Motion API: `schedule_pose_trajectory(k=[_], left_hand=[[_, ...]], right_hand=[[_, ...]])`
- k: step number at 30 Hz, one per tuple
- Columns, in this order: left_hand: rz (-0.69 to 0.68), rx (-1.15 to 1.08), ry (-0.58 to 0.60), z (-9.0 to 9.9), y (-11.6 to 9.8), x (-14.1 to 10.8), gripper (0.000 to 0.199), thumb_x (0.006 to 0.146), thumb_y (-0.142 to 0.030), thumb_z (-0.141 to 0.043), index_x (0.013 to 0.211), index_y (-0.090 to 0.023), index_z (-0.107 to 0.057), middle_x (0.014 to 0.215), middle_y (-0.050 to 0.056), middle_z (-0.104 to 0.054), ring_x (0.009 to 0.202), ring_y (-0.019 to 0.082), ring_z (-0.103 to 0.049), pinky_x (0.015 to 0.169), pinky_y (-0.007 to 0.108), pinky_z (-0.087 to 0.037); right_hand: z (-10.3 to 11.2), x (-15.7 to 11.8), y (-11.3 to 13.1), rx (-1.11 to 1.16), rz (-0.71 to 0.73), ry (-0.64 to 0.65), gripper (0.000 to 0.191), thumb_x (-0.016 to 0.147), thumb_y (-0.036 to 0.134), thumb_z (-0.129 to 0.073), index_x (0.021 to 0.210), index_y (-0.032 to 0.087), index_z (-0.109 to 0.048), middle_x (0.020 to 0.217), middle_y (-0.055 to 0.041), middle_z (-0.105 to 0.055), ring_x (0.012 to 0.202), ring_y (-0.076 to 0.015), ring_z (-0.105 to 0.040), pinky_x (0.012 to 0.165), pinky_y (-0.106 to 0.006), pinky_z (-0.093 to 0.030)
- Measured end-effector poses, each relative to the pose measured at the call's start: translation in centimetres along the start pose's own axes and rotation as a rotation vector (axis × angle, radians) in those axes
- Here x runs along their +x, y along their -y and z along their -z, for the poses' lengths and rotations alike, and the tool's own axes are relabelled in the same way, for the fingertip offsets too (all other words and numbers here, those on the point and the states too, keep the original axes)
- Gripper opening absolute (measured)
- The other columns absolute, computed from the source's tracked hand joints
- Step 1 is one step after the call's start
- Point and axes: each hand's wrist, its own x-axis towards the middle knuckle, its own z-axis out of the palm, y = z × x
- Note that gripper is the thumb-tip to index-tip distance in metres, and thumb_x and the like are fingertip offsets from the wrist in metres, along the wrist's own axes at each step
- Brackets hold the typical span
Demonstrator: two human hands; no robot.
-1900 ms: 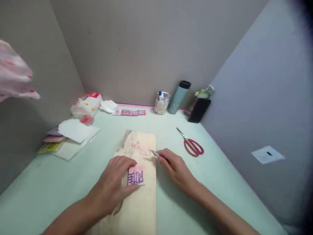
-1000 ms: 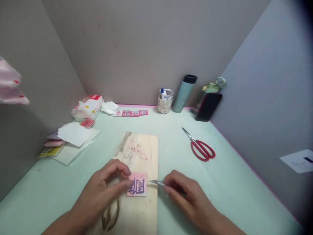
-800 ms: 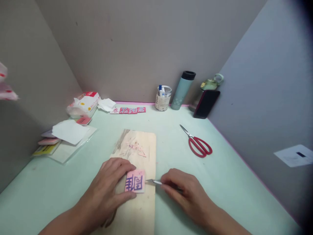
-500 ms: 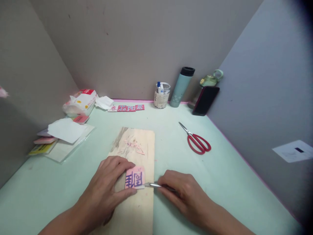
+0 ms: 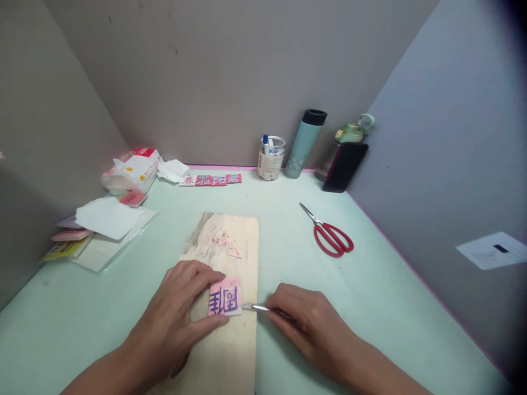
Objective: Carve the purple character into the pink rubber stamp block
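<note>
A small pink square block [image 5: 225,297] with purple characters lies on a wooden board [image 5: 242,247]. My left hand [image 5: 177,312] grips the block between thumb at its lower edge and fingers at its upper edge. In my right hand [image 5: 307,315], closed in a pinch, is a silver craft knife [image 5: 260,308]. The knife's blade points left and its tip is at the block's right edge. Pink shavings [image 5: 224,244] are scattered on the upper part of the board.
Red-handled scissors [image 5: 332,238] lie right of the board. Along the back are carved blocks [image 5: 212,180], a pen cup [image 5: 270,159], a blue bottle [image 5: 304,145] and a leaning phone [image 5: 345,167]. A tissue pack [image 5: 138,170] and papers [image 5: 107,216] are at the left.
The view has shifted slightly. The block has turned a little in my left hand, and the knife tip has moved a little up along its right edge.
</note>
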Motion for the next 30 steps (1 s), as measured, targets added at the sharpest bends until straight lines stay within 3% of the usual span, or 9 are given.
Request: schedule_pose_trajectory(k=[5,15,21,30], left_hand=[[0.024,0.004,0.021,0.1,-0.2,0.0,0.037,0.087,-0.049,-0.071,0.119,-0.031,-0.062,0.114,0.004,-0.06,0.11,0.03,-0.052,0.095,0.045,-0.041],[0.021,-0.02,0.009,0.0,-0.4,0.1,0.034,0.088,-0.046,-0.071,0.117,-0.03,-0.063,0.109,0.006,-0.061,0.106,0.03,-0.053,0.093,0.046,-0.044],[0.025,-0.01,0.0,0.0,-0.4,0.0,0.034,0.087,-0.048,-0.071,0.115,-0.031,-0.065,0.108,0.005,-0.062,0.104,0.03,-0.054,0.092,0.044,-0.045],[0.02,-0.003,0.01,-0.2,-0.1,-0.1,0.035,0.086,-0.045,-0.073,0.117,-0.031,-0.062,0.108,0.004,-0.06,0.106,0.03,-0.053,0.092,0.044,-0.043]], right_hand=[[-0.3,-0.2,0.2,-0.054,0.008,-0.004,0.023,0.103,0.024,-0.043,0.091,0.02,-0.062,0.078,-0.0018,-0.062,0.066,-0.0141,-0.055,0.059,-0.026,-0.04],[-1.2,-0.2,0.9,-0.272,0.1,-0.158,0.028,0.104,0.018,-0.039,0.084,0.019,-0.059,0.072,-0.0015,-0.06,0.06,-0.014,-0.055,0.052,-0.027,-0.036],[-1.6,-0.2,0.1,-0.378,0.094,-0.205,0.03,0.103,0.012,-0.037,0.082,0.02,-0.058,0.069,-0.0018,-0.056,0.058,-0.0153,-0.051,0.05,-0.029,-0.031],[-0.4,0.1,0.3,-0.067,-0.011,-0.091,0.023,0.103,0.022,-0.043,0.089,0.019,-0.061,0.076,-0.0019,-0.061,0.064,-0.0138,-0.055,0.057,-0.026,-0.038]])
